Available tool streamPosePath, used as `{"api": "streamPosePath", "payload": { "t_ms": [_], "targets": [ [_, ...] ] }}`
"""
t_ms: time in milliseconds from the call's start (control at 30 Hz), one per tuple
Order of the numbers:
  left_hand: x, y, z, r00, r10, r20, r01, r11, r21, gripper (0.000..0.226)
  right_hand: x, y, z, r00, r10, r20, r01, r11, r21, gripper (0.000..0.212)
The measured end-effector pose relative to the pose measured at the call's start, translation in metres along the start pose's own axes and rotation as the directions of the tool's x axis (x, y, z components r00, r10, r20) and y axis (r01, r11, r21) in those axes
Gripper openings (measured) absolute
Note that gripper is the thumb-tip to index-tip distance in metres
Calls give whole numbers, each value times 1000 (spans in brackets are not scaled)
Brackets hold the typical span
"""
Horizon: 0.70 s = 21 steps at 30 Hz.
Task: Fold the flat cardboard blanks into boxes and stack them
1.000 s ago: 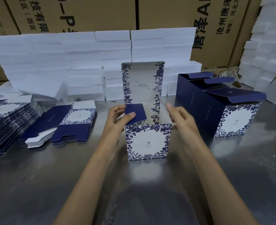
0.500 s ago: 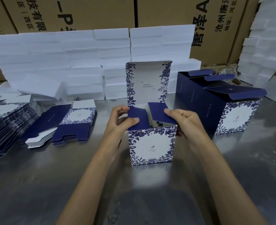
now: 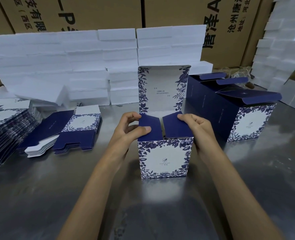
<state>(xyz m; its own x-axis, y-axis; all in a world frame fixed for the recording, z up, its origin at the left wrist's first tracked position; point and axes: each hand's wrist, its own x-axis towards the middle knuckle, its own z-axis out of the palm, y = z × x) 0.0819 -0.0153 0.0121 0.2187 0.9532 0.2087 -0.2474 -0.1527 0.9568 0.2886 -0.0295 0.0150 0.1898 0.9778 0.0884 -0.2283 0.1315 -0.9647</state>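
Observation:
A blue-and-white floral box [image 3: 165, 158] stands upright on the steel table, its lid flap [image 3: 162, 89] raised at the back. My left hand [image 3: 129, 130] pinches the left navy side flap [image 3: 149, 127] between thumb and fingers. My right hand [image 3: 197, 130] grips the right navy side flap [image 3: 176, 125], folded inward over the opening. Flat blanks lie in a small pile [image 3: 70, 132] and a taller stack [image 3: 6, 130] at the left. Several folded boxes [image 3: 233, 108] stand in a row at the right.
White foam slabs [image 3: 91, 66] are stacked along the back, with more at the right [image 3: 285, 49]. Brown shipping cartons [image 3: 174, 13] stand behind them. The steel table [image 3: 143, 205] stretches bare toward me.
Both side flaps have come down over the box opening: first the left, then the right as my right hand took hold of it. The box sits slightly nearer.

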Motion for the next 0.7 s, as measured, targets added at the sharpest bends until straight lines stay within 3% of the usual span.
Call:
{"api": "streamPosePath", "payload": {
  "t_ms": [233,333,433,567,700],
  "targets": [
    [2,-2,-1,990,39,-137,-34,999,39,23,1,0,1,998,-48,31,48,999,-12,25],
    [4,-4,-2,986,71,-148,-64,997,49,11,2,2,2,992,-5,122,-9,993,115,38],
    [5,-6,-4,977,98,-192,-94,995,31,13,1,2,2,986,25,162,-67,964,258,43],
    [6,-5,-4,976,92,-198,-90,996,19,27,1,1,4,982,3,188,-63,946,317,41],
    [7,-4,-3,975,93,-203,-88,996,33,28,1,4,5,979,-17,203,-54,939,339,24]
  ]
}}
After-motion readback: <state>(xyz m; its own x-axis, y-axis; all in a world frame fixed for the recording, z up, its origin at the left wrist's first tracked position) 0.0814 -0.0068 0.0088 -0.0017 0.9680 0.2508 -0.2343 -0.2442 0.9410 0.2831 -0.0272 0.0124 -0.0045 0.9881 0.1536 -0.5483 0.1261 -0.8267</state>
